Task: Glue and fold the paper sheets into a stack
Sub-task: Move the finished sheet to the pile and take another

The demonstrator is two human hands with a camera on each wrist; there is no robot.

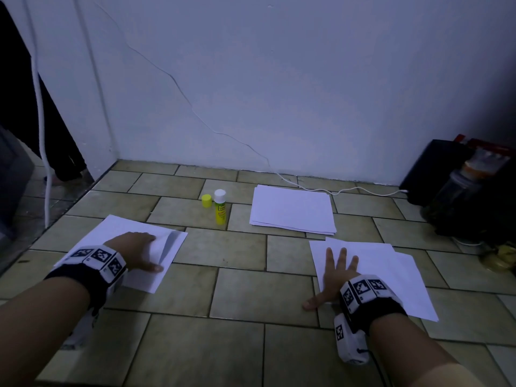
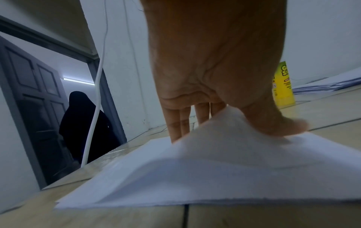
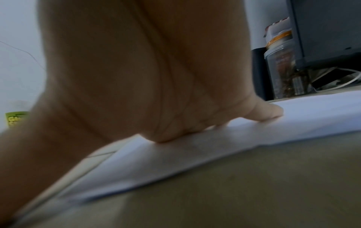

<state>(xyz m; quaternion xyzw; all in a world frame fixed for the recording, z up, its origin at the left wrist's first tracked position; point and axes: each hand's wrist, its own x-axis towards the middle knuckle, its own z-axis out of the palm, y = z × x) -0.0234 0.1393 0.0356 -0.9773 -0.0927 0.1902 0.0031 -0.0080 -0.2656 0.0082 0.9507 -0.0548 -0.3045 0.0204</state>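
Tiled floor [image 1: 240, 297]: left hand [image 1: 134, 252] pinching smooth white sheet [image 1: 167, 247].

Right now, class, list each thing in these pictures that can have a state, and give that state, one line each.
Yellow glue stick: upright, yellow cap off.
Yellow cap: standing on the floor beside the stick.
Folded white paper sheet: top flap lifted, pinched by the left hand.
Loose white paper sheets: flat, pressed under the right hand.
Far pile of white paper: flat, untouched.

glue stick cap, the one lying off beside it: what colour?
Yellow cap, standing left of the glue stick. Clearest in the head view.
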